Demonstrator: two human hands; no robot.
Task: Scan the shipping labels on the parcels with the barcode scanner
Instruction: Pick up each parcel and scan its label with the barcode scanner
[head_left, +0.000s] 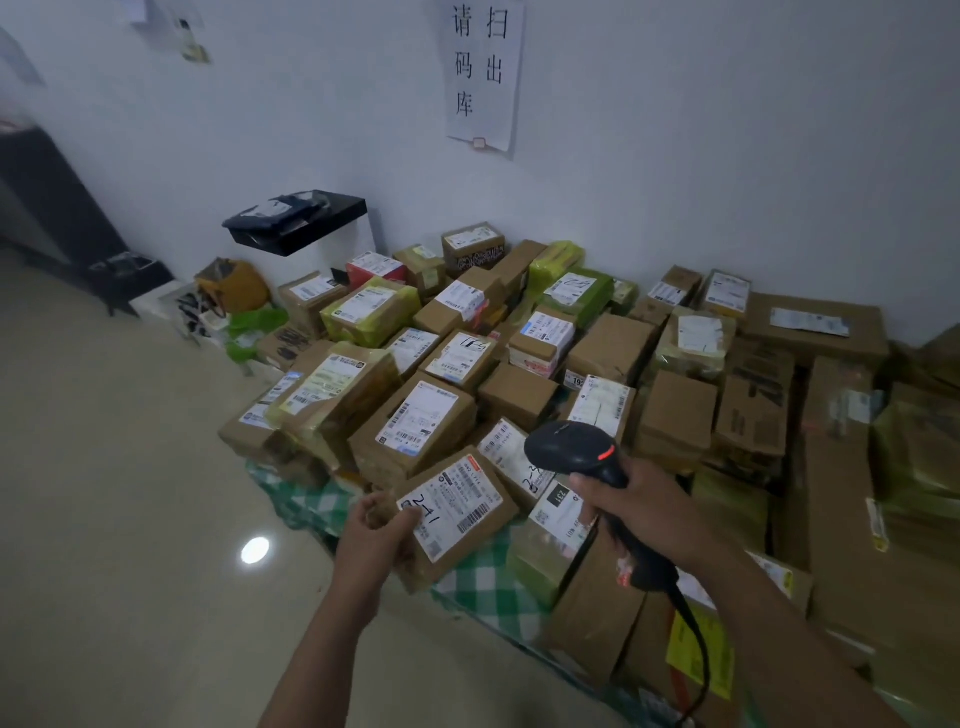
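My left hand (382, 527) grips the near left corner of a brown cardboard parcel (457, 551), thumb on its white shipping label (452, 504), which has "2-41" handwritten on it. My right hand (631, 506) holds a black barcode scanner (571, 447) by its handle. The scanner head hovers above and to the right of that label, a red light showing on its back. A black cable (698, 654) trails down from the handle.
Many labelled cardboard and yellow-green wrapped parcels (426, 410) lie packed on a green checked cloth (488, 571) against a white wall. A black box (298, 221) sits on a white stand at the back left. Beige tiled floor (130, 519) lies to the left.
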